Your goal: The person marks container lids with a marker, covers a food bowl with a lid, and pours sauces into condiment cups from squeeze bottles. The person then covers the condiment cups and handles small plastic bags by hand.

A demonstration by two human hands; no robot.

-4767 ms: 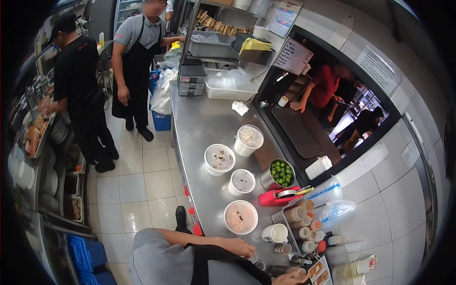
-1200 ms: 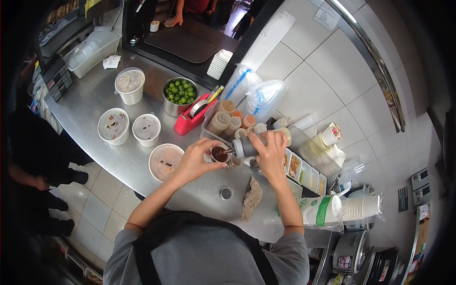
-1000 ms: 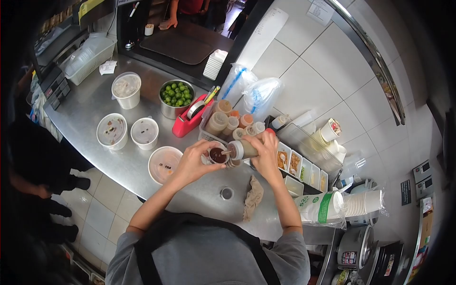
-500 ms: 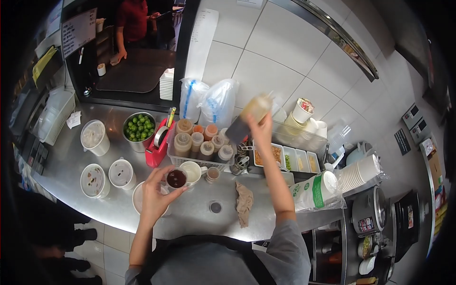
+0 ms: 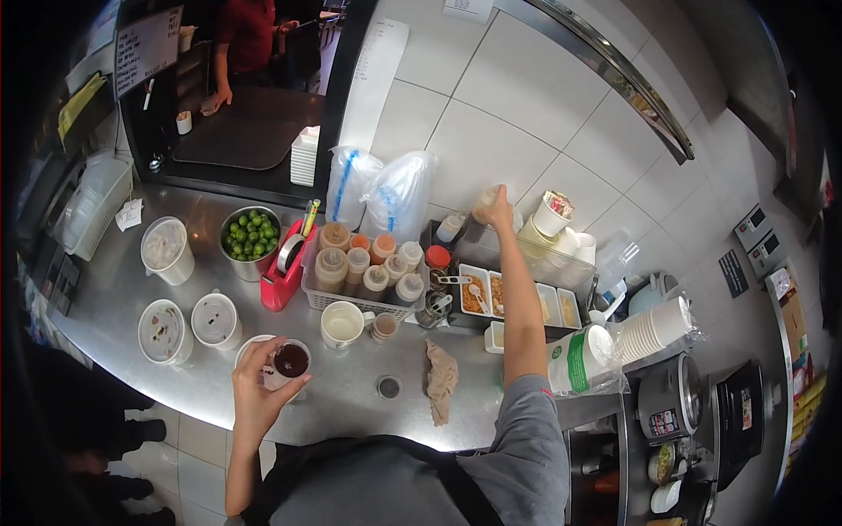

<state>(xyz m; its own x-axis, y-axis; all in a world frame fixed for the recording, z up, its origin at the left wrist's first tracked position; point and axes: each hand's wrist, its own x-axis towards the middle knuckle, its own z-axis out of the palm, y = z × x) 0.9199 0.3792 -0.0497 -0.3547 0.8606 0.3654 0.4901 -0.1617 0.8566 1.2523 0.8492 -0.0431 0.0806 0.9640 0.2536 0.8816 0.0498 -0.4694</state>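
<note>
My left hand [image 5: 263,377] holds a small cup of dark sauce [image 5: 290,359] over a lidded tub, which it partly hides. Far forward on the right, my right hand [image 5: 499,210] is closed around a squeeze bottle [image 5: 484,203] behind the topping trays [image 5: 476,291]; the bottle's lower part is hard to make out. Between my hands stand a white mug [image 5: 342,325], a small cup [image 5: 384,327] and a basket of sauce bottles [image 5: 351,302]. A small dark-looking cup [image 5: 388,387] and a crumpled brown cloth [image 5: 440,381] lie nearer me on the steel counter [image 5: 342,412].
Lidded tubs [image 5: 167,250] stand at the left, near a pot of green limes [image 5: 250,243] and a red tape dispenser [image 5: 282,276]. Packed paper cups [image 5: 583,358] are at the right. A person in red [image 5: 250,35] stands beyond the hatch.
Tilted over the sauce cup earlier, the bottle has moved away, forward and right, in my right hand. My left hand has shifted left and nearer me with the cup. The view has swung right.
</note>
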